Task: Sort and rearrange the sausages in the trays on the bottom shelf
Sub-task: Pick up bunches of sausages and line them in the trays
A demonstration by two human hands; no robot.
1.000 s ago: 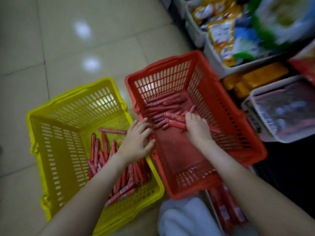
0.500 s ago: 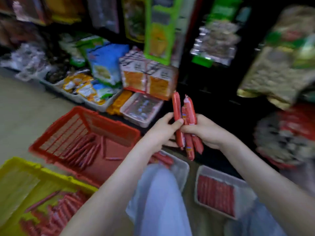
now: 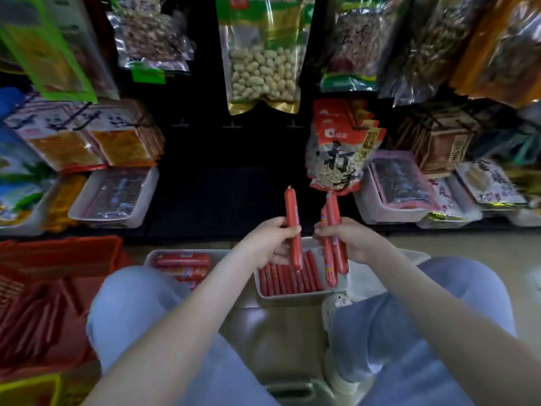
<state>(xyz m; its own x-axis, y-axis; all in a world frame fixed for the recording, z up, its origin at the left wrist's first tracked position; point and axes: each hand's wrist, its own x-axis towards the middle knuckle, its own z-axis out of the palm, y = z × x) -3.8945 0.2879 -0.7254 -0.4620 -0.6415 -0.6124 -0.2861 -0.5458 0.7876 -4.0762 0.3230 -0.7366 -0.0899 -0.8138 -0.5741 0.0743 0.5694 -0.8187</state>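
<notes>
Sausages split: left hand (image 3: 270, 241) grips one, right hand (image 3: 349, 240) two.

Floor (image 3: 281, 332): we see glossy beige tile between the knees.
On the floor, centre: a white tray (image 3: 292, 295) filled with red sausages (image 3: 288, 278) lying side by side.
On the floor, left of it: a second white tray (image 3: 152, 256) holding red packs.
Far left: a red basket (image 3: 58, 253) with loose sausages inside, a yellow basket (image 3: 29, 389) just beside it.
Bottom shelf (image 3: 222, 200): we see a dark, bare gap between white trays of packets.
</notes>
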